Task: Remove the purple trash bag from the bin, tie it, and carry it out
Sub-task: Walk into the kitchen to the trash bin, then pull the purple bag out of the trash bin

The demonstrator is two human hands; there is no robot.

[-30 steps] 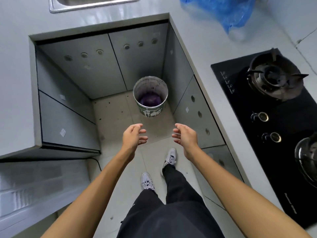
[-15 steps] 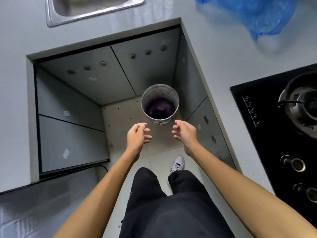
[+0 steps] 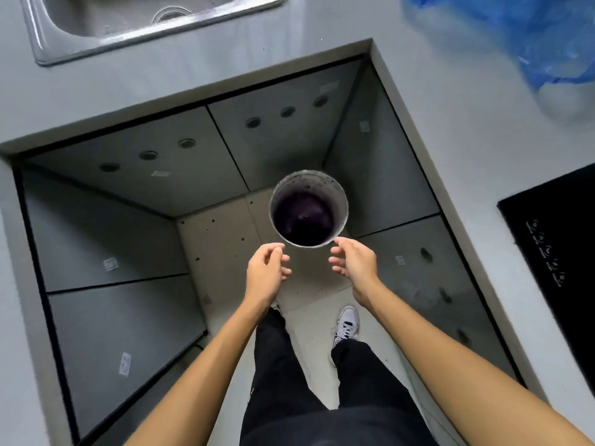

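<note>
A round grey bin (image 3: 342, 194) stands on the tiled floor in the far right corner of the recess between the cabinets. Down inside it lies the purple trash bag (image 3: 304, 217), dark and crumpled. My left hand (image 3: 265, 275) hovers just below and left of the bin's near rim, fingers curled and apart, holding nothing. My right hand (image 3: 352, 260) reaches in from the right, its fingertips close to the near rim; whether they touch it I cannot tell. It holds nothing.
Grey cabinet doors (image 3: 106, 239) wall the recess on three sides under a grey countertop (image 3: 450, 130). A steel sink (image 3: 145, 17) is at the top left, a blue plastic bag (image 3: 531, 40) at the top right, a black stove (image 3: 560, 246) at the right edge. My legs and shoes stand below.
I have stepped closer and leaned over the bin. Both hands have moved forward, from well short of the bin to just beside its near rim.
</note>
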